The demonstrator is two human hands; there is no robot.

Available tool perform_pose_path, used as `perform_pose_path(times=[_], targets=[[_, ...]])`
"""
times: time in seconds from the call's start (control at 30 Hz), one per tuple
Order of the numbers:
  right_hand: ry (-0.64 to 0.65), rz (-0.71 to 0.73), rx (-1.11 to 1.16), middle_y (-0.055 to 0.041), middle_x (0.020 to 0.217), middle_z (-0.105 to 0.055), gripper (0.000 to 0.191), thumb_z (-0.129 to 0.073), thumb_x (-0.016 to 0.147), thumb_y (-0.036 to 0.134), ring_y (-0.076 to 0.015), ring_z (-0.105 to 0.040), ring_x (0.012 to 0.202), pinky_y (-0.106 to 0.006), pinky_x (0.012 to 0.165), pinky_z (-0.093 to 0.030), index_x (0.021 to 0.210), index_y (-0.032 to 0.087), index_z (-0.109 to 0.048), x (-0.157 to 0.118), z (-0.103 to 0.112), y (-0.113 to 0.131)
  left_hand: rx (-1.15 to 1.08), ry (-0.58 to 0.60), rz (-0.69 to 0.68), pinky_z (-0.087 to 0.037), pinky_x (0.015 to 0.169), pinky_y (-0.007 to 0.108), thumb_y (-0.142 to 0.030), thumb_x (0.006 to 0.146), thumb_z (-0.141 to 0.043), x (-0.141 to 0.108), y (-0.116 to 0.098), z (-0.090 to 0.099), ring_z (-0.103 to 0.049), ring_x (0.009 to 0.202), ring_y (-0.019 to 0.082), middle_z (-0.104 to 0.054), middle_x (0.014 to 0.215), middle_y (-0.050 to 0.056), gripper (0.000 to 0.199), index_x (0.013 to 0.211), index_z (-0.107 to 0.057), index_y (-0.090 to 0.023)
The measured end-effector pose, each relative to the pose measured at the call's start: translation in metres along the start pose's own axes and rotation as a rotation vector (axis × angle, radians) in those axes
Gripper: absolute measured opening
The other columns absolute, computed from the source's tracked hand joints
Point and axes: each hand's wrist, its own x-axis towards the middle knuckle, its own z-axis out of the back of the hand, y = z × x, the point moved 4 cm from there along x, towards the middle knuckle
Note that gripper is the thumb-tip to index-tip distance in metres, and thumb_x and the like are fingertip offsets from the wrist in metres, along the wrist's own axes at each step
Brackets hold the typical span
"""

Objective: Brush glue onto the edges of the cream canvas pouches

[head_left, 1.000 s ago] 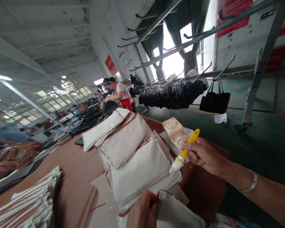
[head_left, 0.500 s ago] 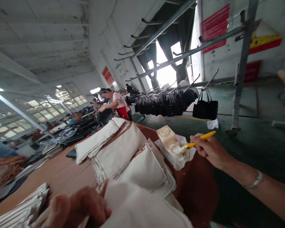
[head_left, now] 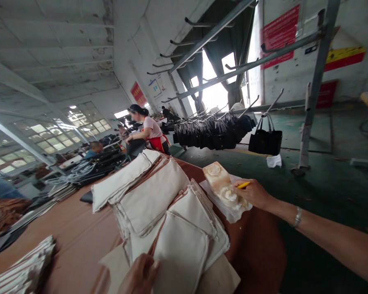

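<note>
At the bottom, my left hand [head_left: 141,274] pinches the left edge of a cream panel [head_left: 182,249], which shows a brown underside. This panel lies over the front of several stacks of similar cream pieces [head_left: 155,196]. Off to the right, my right hand [head_left: 254,195] is closed around a brush with a yellow handle [head_left: 244,185]. The brush's tip is mostly hidden by my fingers. It is held at the near end of a glue-smeared tan container [head_left: 217,174] with white paste in it, sitting on a crumpled white sheet [head_left: 237,213].
The brown table [head_left: 76,228] ends at the right above a green floor. Another stack of cream and brown pieces [head_left: 24,269] lies at the lower left. A metal rack [head_left: 314,94] with black bags [head_left: 265,141] stands behind. A co-worker [head_left: 150,130] leans over beyond the table.
My left hand and the cream panel have come down onto the stack, away from the camera. My right hand has moved left, closer over the container, with the brush now more upended in the fingers.
</note>
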Motion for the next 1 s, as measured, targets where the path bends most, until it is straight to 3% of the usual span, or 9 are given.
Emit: perform_pose_path(times=[0.1,0.2,0.37,0.53,0.67,0.77,0.83,0.9,1.0], targets=[[0.010,0.040,-0.038,-0.0060,0.092,-0.072,0.027,-0.058,0.088,0.041,-0.0262,-0.064,0.086,-0.036,0.082,-0.047,0.085,0.020,-0.074,-0.006,0.003,0.002,0.077,-0.131,-0.011,-0.049,0.085,0.038,-0.056,0.082,-0.048,0.016,0.000,-0.013,-0.064,0.089,0.026,-0.065,0.094,0.007,0.042,0.097,-0.063,-0.020],[0.073,0.094,-0.044,-0.0074,0.087,-0.072,0.025,-0.061,0.086,0.041,-0.0270,-0.064,0.082,-0.039,0.080,-0.050,0.086,0.021,-0.075,-0.021,0.003,0.005,0.094,-0.164,0.052,-0.044,0.093,0.044,-0.052,0.085,-0.046,0.032,-0.008,-0.020,-0.062,0.099,0.030,-0.062,0.106,0.015,0.047,0.110,-0.060,-0.014],[0.111,0.193,-0.080,-0.0096,0.093,-0.070,0.020,-0.061,0.089,0.038,-0.0291,-0.063,0.089,-0.043,0.087,-0.050,0.092,0.024,-0.076,-0.045,0.007,0.013,0.025,-0.114,0.056,-0.044,0.076,0.032,-0.050,0.090,-0.045,0.054,-0.030,-0.031,-0.064,0.084,0.024,-0.068,0.090,0.010,0.039,0.095,-0.064,-0.017],[0.017,0.109,-0.035,-0.0096,0.091,-0.068,0.024,-0.059,0.090,0.041,-0.0264,-0.064,0.080,-0.037,0.073,-0.051,0.092,0.022,-0.074,-0.043,0.011,0.011,-0.120,-0.029,0.006,-0.041,0.063,0.025,-0.047,0.087,-0.053,0.061,-0.048,-0.043,-0.064,0.072,0.019,-0.071,0.076,0.005,0.035,0.088,-0.071,-0.017],[-0.021,-0.005,0.030,-0.0072,0.086,-0.067,0.025,-0.061,0.090,0.043,-0.0250,-0.063,0.078,-0.034,0.072,-0.050,0.083,0.021,-0.071,-0.042,0.011,0.009,-0.269,0.038,0.010,-0.044,0.059,0.025,-0.055,0.083,-0.054,0.051,-0.055,-0.047,-0.065,0.067,0.019,-0.073,0.077,0.004,0.045,0.091,-0.073,-0.014],[-0.085,-0.187,0.264,-0.0024,0.064,-0.058,0.029,-0.066,0.086,0.048,-0.0184,-0.055,0.057,-0.028,0.051,-0.044,0.086,0.019,-0.067,-0.042,0.009,0.021,-0.324,0.012,0.000,-0.045,0.061,0.024,-0.059,0.080,-0.058,0.034,-0.065,-0.045,-0.063,0.068,0.018,-0.071,0.077,0.003,0.047,0.091,-0.072,-0.016],[-0.071,-0.278,0.525,0.0033,0.052,-0.047,0.034,-0.068,0.084,0.050,-0.0121,-0.040,0.043,-0.023,0.038,-0.030,0.090,0.018,-0.062,-0.040,0.000,0.040,-0.322,-0.060,-0.041,-0.044,0.062,0.024,-0.059,0.078,-0.062,0.021,-0.077,-0.041,-0.059,0.069,0.017,-0.066,0.074,0.002,0.043,0.084,-0.072,-0.018],[-0.015,-0.279,0.724,0.0062,0.049,-0.043,0.033,-0.070,0.084,0.048,-0.0085,-0.032,0.039,-0.021,0.037,-0.025,0.089,0.017,-0.058,-0.037,-0.010,0.065,-0.319,-0.124,-0.094,-0.043,0.062,0.023,-0.059,0.078,-0.064,0.008,-0.090,-0.037,-0.056,0.067,0.016,-0.061,0.071,0.001,0.041,0.077,-0.070,-0.019],[0.050,-0.243,0.762,0.0079,0.043,-0.040,0.032,-0.068,0.087,0.046,-0.0070,-0.029,0.035,-0.020,0.036,-0.021,0.087,0.016,-0.056,-0.034,-0.024,0.098,-0.338,-0.157,-0.134,-0.043,0.062,0.022,-0.056,0.082,-0.061,-0.007,-0.104,-0.037,-0.054,0.066,0.014,-0.057,0.072,0.000,0.039,0.075,-0.070,-0.019]])
